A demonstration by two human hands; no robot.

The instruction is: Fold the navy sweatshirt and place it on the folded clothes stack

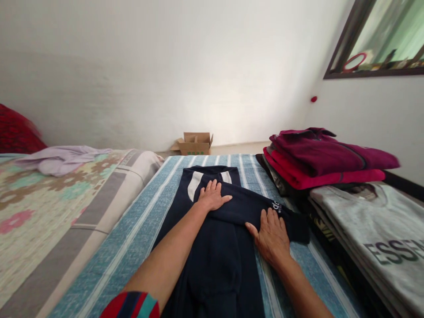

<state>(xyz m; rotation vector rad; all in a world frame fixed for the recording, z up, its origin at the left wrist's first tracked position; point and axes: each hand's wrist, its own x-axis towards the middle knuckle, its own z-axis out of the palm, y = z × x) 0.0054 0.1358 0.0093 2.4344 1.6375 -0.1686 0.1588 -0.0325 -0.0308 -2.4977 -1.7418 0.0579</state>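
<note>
A navy sweatshirt with white patches near its collar lies on a blue striped bedspread. One of its sleeves stretches across the body to the right, with white lettering near the cuff. My left hand rests flat on the upper part of that sleeve, fingers spread. Nearer the cuff, my right hand presses flat on the sleeve, thumb apart from the fingers. Neither hand grips the cloth.
Folded clothes are stacked on the right: a maroon jacket over red cloth, and a grey shirt nearer me. To the left is a bed with a floral cover and a lilac cloth. A cardboard box stands by the wall.
</note>
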